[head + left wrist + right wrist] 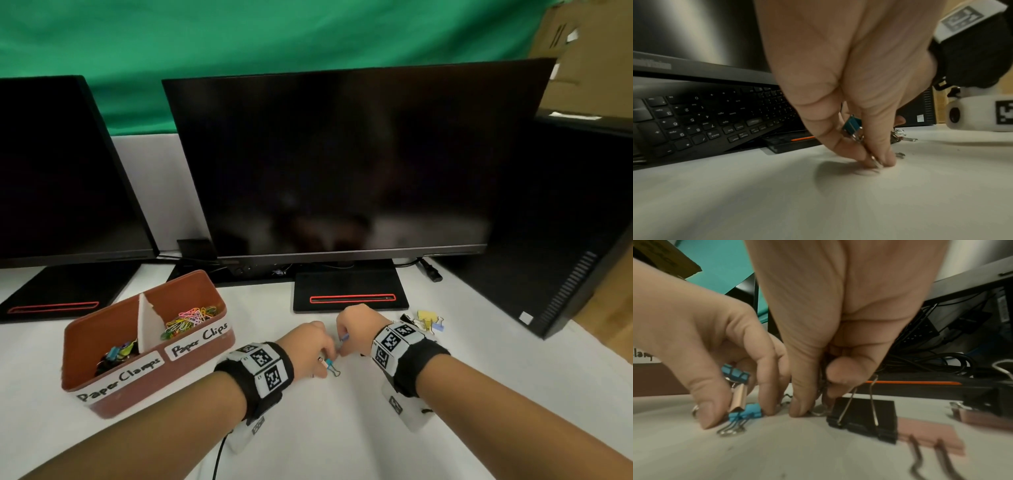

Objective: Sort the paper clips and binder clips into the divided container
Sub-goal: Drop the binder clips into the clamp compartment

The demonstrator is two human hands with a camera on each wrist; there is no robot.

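A brown divided container [219, 337] stands at the left, with coloured paper clips [190, 318] in its far section and binder clips [114, 353] in its near one. My left hand [327, 359] pinches several small binder clips against the white table. These are a blue one [747, 414], a rose-gold one [739, 398] and another blue one [852, 125]. My right hand [812, 405], just to the right, curls thumb and fingers round binder clips in its palm. A large black binder clip [863, 417] lies under that hand, and a pink one [931, 438] beside it.
Yellow binder clips [428, 318] lie right of my right wrist. Behind stand two dark monitors [342, 164], a keyboard [705, 116] tucked under the middle one, and a black computer tower [565, 222] at the right. Cables [941, 360] run behind the stand.
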